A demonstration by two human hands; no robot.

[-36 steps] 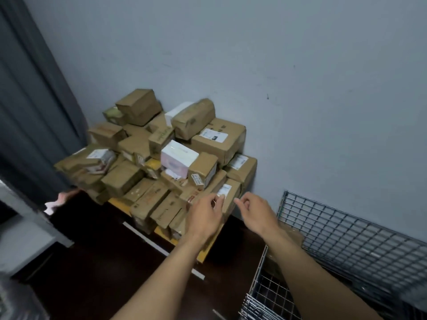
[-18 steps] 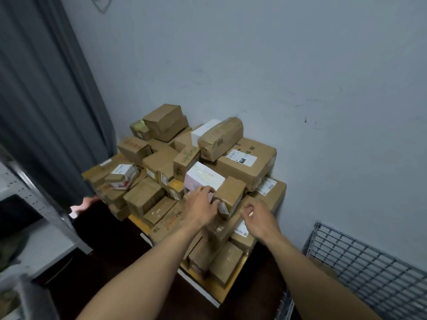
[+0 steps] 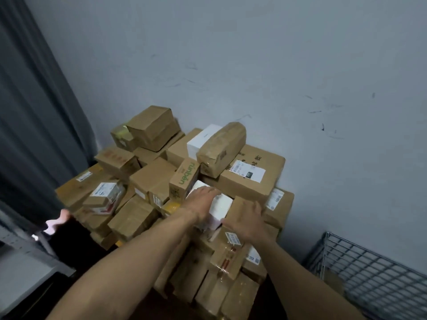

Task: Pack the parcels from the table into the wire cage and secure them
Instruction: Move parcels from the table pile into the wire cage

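Found white box [image 3: 223, 204] seated in the parcel pile [image 3: 138, 215], just in front of the large labelled carton [image 3: 250, 179], hemmed in by neighbours on both sides. Noted left hand [image 3: 201, 200] laid flat on its top face, fingers straight, nothing clasped. Judged likely light and stiff, with smooth faces prone to slipping. Recommended taking hold across two opposite side faces, not by the top alone.

Noted small brown box [image 3: 239, 229] touching the white box, also in front of the carton, toward its right end. Noted right hand [image 3: 245, 219] draped over that box, fingers curled over its upper edge and thumb at the near side, evidently gripping. Judged cardboard stiff but easily dented at corners. Expected shifting of loosely stacked neighbouring parcels upon removal of either box.

Located wire cage [image 3: 369, 276] well to the right of the carton and lower, against the wall [image 3: 300, 65]. Located grey curtain [image 3: 34, 112] well to the left of the carton.
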